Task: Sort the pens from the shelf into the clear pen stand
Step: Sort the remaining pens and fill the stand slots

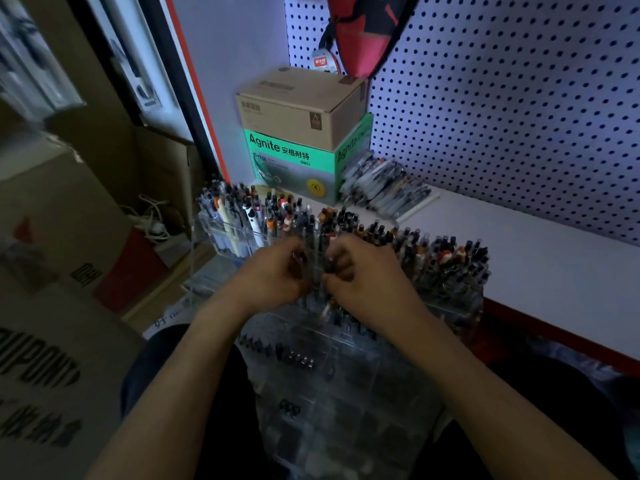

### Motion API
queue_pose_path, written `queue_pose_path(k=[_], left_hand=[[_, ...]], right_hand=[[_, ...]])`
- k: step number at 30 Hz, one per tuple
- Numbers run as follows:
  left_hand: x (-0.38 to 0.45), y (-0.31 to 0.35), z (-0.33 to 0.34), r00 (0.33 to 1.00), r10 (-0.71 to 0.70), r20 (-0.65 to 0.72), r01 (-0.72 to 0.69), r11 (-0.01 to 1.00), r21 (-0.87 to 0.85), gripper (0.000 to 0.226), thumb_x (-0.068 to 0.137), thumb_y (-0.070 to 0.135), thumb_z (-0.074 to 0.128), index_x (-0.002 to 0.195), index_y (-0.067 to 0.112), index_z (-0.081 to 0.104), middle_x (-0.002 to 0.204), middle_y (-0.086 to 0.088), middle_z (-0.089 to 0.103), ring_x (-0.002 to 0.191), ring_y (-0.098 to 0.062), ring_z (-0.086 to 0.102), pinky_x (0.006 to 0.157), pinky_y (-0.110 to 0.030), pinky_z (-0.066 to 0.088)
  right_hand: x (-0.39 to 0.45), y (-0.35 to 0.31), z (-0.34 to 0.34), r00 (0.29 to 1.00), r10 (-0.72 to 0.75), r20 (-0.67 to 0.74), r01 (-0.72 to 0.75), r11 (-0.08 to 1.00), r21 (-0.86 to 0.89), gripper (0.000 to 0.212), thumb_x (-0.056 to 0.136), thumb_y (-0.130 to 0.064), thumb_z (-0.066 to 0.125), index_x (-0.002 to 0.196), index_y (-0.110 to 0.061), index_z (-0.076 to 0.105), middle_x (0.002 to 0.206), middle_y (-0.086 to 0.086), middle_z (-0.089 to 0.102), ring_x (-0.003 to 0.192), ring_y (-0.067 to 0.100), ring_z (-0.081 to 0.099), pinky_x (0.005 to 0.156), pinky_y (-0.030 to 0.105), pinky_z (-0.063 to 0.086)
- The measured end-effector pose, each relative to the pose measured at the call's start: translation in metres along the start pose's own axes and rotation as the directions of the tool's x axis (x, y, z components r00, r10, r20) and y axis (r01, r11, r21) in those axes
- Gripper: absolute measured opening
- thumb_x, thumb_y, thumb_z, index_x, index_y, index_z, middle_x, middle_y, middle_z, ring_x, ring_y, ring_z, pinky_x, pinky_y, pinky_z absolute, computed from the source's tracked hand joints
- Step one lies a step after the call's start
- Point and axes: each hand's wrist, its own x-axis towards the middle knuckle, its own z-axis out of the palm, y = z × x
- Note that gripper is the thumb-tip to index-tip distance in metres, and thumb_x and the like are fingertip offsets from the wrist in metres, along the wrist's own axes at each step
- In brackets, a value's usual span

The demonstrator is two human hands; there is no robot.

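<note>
Clear pen stand (346, 393) nearest, L hand (277, 271) & R hand (363, 271) fingers curled on pens (317, 252), green box (294, 164) behind

Dim, bluish light on pegboard (502, 109); foreground shadowed; left edge blurred, wide-angle warped.

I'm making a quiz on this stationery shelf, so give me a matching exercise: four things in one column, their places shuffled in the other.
Things:
1. brown cardboard box
2. green Agnite box
3. loose pile of pens
4. red bag

Places:
A. hanging on the pegboard
B. on the white shelf, right of the green box
C. stacked on the green box
D. under the brown box

Pairs: 1-C, 2-D, 3-B, 4-A
</note>
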Motion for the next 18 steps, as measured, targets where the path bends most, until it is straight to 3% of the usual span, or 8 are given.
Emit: queue_pose_path(k=[3,8,12,15,18], left_hand=[[0.002,-0.007,0.000,0.995,-0.070,0.066,0.070,0.998,0.006,0.023,0.084,0.004,0.067,0.096,0.021,0.057,0.092,-0.004,0.069,0.078,-0.024,0.070,0.066,-0.045,0.060],[0.001,-0.009,-0.007,1.000,-0.007,0.028,0.010,0.995,-0.104,0.033,0.084,-0.007,0.062,0.087,0.026,0.062,0.084,-0.006,0.072,0.079,-0.025,0.070,0.071,-0.045,0.060],[-0.006,0.013,-0.011,0.992,0.112,-0.065,-0.127,0.946,-0.299,0.018,0.086,-0.002,0.068,0.095,0.014,0.068,0.085,-0.010,0.074,0.079,-0.029,0.070,0.073,-0.042,0.060],[-0.009,0.041,-0.018,0.979,0.167,-0.120,-0.204,0.865,-0.458,0.015,0.085,-0.002,0.068,0.098,0.005,0.069,0.085,-0.013,0.074,0.075,-0.028,0.071,0.065,-0.034,0.060],[-0.001,0.071,-0.026,0.956,0.232,-0.179,-0.291,0.818,-0.497,0.013,0.083,0.000,0.069,0.094,0.006,0.070,0.082,-0.014,0.073,0.070,-0.025,0.069,0.063,-0.034,0.058]], right_hand=[[0.000,0.004,-0.007,0.999,0.028,0.025,-0.027,0.998,-0.051,0.024,0.090,-0.013,0.066,0.114,-0.013,0.064,0.104,0.000,0.068,0.094,0.010,0.062,0.089,0.024,0.054],[-0.002,0.006,-0.024,0.998,0.023,-0.053,-0.025,0.999,-0.035,0.019,0.091,-0.012,0.065,0.109,-0.015,0.070,0.098,-0.003,0.071,0.080,0.000,0.060,0.075,0.003,0.044],[-0.006,0.005,-0.044,0.987,-0.020,-0.160,0.030,0.998,0.060,0.013,0.088,-0.016,0.072,0.100,-0.019,0.072,0.088,-0.008,0.072,0.077,0.000,0.067,0.079,0.018,0.057],[-0.010,0.007,-0.065,0.965,-0.032,-0.262,0.080,0.981,0.176,0.007,0.087,-0.016,0.073,0.093,-0.019,0.074,0.082,-0.007,0.073,0.074,0.004,0.070,0.075,0.026,0.060],[-0.010,0.010,-0.089,0.946,0.000,-0.325,0.096,0.955,0.280,0.004,0.088,-0.015,0.072,0.092,-0.016,0.074,0.079,-0.004,0.074,0.070,0.010,0.071,0.069,0.027,0.059]])
